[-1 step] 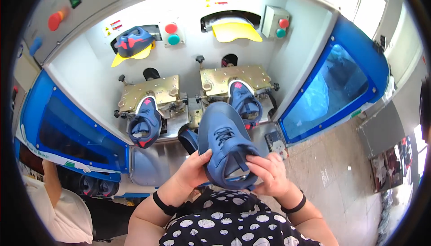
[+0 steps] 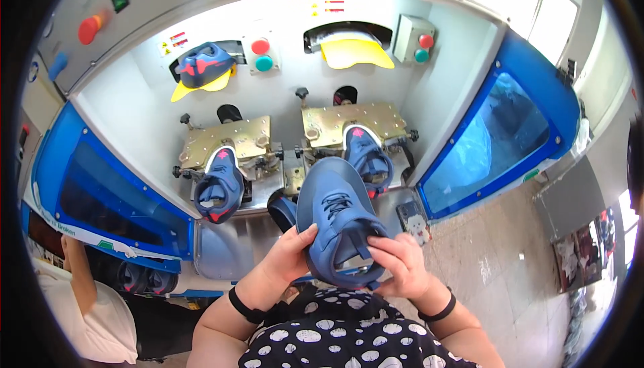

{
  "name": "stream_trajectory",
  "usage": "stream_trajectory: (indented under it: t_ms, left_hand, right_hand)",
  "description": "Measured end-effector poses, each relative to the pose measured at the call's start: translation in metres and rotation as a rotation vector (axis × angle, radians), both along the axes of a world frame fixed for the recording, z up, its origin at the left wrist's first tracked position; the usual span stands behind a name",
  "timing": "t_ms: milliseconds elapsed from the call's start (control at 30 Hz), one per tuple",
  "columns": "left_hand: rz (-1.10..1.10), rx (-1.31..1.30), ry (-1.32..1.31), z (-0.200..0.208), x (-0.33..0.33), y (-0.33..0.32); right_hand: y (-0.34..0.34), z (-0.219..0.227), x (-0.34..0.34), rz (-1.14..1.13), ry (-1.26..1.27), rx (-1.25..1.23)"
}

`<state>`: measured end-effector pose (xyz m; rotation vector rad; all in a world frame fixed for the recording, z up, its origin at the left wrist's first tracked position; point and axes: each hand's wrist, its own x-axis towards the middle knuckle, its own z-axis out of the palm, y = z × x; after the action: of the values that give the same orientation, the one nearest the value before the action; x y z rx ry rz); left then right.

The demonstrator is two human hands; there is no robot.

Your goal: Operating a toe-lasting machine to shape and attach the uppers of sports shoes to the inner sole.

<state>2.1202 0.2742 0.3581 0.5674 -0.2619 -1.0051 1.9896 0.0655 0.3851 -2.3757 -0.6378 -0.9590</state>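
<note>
Head view: around a blue shoe [image 2: 337, 193] held low centre, the left hand [image 2: 288, 260] clamps its fingers at eight o'clock, the right hand [image 2: 404, 271] at four. Upward toward twelve, a white machine bay [image 2: 276, 96] contains a dark-blue shoe [image 2: 220, 183] at ten and another shoe [image 2: 365, 156] at one. Metal ledge [image 2: 225, 247] lies at nine, phone [image 2: 412, 224] at three, pale floor [image 2: 483, 274] at four.

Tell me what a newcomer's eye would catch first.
Probably the blue shoe near the centre, held between the left hand and the right hand. Next, perhaps a yellow flap jutting from the pale back wall above it, then the blue-framed window panel at right.
</note>
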Motion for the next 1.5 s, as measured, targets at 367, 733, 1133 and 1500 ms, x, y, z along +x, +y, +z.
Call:
stream_trajectory:
  t_ms: [367,733,1133,1500]
  left_hand:
    - [0.206,-0.085,-0.155,0.025,0.011,0.022]
    - [0.193,0.133,0.064,-0.014,0.008,0.084]
    - [0.404,0.226,0.199,-0.069,0.007,0.138]
    - [0.351,0.375,0.051,-0.049,-0.010,0.100]
  right_hand:
    - [0.021,0.049,0.045,-0.045,-0.057,0.108]
    - [-0.113,0.132,0.275,-0.367,-0.156,0.208]
    - [-0.157,0.043,0.300,-0.875,-0.146,0.400]
    - [-0.096,0.071,0.198,-0.340,-0.104,0.497]
